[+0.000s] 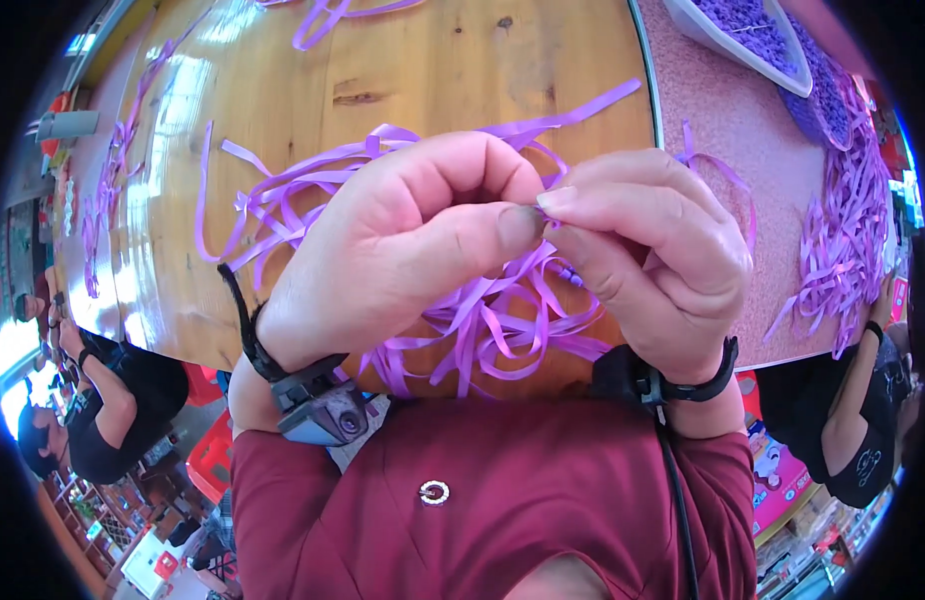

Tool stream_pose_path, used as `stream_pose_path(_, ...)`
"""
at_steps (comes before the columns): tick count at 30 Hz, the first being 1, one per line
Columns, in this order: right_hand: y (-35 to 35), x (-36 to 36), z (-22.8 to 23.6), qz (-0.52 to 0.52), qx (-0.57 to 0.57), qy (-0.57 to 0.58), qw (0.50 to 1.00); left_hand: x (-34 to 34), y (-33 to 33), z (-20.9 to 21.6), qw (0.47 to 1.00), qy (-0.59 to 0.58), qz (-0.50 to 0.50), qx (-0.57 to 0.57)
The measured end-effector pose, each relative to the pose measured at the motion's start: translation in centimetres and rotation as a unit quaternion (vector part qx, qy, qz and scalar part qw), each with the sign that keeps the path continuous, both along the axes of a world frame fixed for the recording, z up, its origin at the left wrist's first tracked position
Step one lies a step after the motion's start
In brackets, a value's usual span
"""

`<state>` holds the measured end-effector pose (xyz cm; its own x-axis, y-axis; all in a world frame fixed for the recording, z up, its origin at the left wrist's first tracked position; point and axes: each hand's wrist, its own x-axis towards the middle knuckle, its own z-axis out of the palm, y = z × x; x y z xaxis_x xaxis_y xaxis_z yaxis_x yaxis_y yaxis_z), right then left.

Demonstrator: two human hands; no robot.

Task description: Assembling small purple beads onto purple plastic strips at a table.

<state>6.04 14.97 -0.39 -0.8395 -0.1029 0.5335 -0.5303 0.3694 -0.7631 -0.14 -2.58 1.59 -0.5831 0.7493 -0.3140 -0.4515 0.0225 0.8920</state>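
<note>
Close together over the wooden table (423, 80), my left hand (403, 230) and my right hand (663, 240) meet fingertip to fingertip. The left thumb and curled forefinger pinch from one side, the right thumb and fingers from the other. Between the tips a small bit of purple ribbon shows; the fingers hide most of it. Beneath and around my hands lies a loose, tangled heap of purple ribbons (483, 325), with one strand reaching out to the upper right. Bands with small devices sit on both my wrists.
At the upper right, a white tray (798, 65) holds small purple pieces beside a purple basket (823, 110). Many ribbons (843, 230) hang over the pink surface (763, 180) there. More ribbons (108, 190) lie far left. Other people sit on both sides, near red stools (213, 455).
</note>
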Motion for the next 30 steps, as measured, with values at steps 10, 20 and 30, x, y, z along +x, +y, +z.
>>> stream_pose_path(10, -0.4, -0.2, -0.6, -0.034, 0.095, 0.126, 0.987, -0.4, -0.1, -0.1, 0.999, -0.044, 0.000, 0.001)
stream_pose_path(20, -0.8, 0.0, -0.2, -0.087, 0.075, 0.055, 0.992, 0.6, 0.3, -0.7, 0.952, 0.296, 0.064, -0.051)
stream_pose_path(30, -0.7, 0.3, -0.4, -0.127, 0.028, 0.078, 0.988, 1.8, 1.3, -0.3, 0.981, 0.153, 0.116, 0.029)
